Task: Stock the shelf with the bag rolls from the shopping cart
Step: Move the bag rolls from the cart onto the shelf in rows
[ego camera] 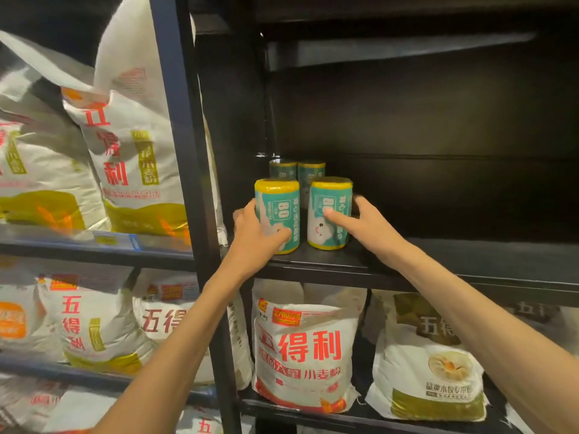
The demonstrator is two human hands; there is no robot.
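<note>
Several teal bag rolls with yellow ends stand upright at the left end of a black shelf point(438, 261). My left hand point(253, 236) grips the front left roll point(279, 211) from its left side, thumb across its lower front. My right hand point(366, 227) holds the front right roll point(330, 211), thumb on its front and fingers behind its right side. Two more rolls point(283, 169) point(310, 172) stand behind them, partly hidden. The shopping cart is not in view.
The black shelf stretches bare and dark to the right of the rolls. A dark upright post point(188, 136) divides the racks. Large white flour sacks point(131, 158) fill the left rack, and more sacks point(305, 349) sit on the shelf below.
</note>
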